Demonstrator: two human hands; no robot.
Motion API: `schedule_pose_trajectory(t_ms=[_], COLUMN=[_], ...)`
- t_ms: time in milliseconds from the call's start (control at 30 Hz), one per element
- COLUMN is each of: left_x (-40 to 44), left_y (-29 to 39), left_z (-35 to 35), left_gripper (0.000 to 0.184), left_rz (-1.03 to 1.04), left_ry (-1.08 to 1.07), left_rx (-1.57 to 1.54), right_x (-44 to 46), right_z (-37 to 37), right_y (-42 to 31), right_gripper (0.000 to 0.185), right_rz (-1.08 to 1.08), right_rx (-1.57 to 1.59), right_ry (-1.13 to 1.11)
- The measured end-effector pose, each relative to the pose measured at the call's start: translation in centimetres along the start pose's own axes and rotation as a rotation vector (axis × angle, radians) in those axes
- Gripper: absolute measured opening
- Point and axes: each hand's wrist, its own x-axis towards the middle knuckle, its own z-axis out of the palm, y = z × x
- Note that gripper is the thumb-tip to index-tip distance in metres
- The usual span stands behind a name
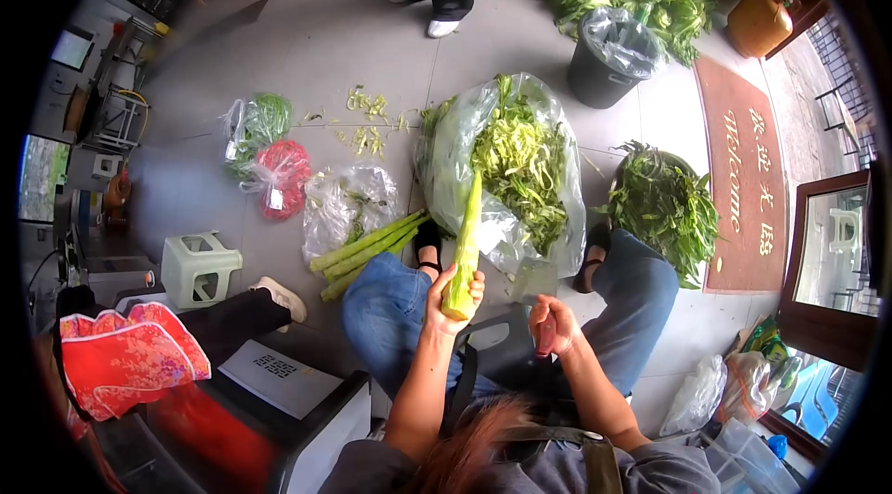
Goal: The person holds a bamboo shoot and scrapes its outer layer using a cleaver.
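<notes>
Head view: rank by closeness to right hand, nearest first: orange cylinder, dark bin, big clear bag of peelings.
From the right hand:
1. Big clear bag of peelings: just ahead, between the feet.
2. Dark bin: beyond it, ahead-right.
3. Orange cylinder: far right, near the doorway.

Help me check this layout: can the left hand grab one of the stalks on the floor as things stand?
Probably not: the left hand grips another stalk, though the floor stalks lie close by.
</notes>
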Motion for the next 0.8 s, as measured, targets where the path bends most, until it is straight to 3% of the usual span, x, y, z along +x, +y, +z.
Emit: schedule_pose_trajectory(t_ms=[100,233,333,467,567,800], left_x=[-3.3,-6.0,-7.2,-8.6,-9.7,-11.5], left_y=[-3.0,-5.7,-6.9,-7.7,-8.4,-8.5], left_z=[-1.3,-1.7,-2.3,-3.4,-4.6,-7.0], left_gripper=[0.042,0.048,0.051,0.049,0.047,0.041], left_rz=[-0.023,-0.036,-0.044,0.01,0.068,0.068], left_ry=[0.018,-0.005,-0.012,-0.072,-0.133,-0.179], left_rx=[-0.068,-0.045,-0.047,0.003,0.085,-0.008], right_x=[-0.6,-2.4,-3.6,-2.0,-2.3,-5.4], right_z=[-0.4,0.1,-0.2,-5.3,-6.4,-4.0], right_y=[1.7,3.4,5.4,4.0,4.2,5.7], right_gripper=[0.021,0.019,0.018,0.018,0.018,0.02], right_rz=[-0.038,-0.064,-0.223,-0.103,-0.115,-0.106], right_rx=[-0.208,-0.185,-0.192,-0.076,-0.207,-0.4], right_ry=[-0.024,-0.056,-0.027,-0.134,-0.077,-0.122])
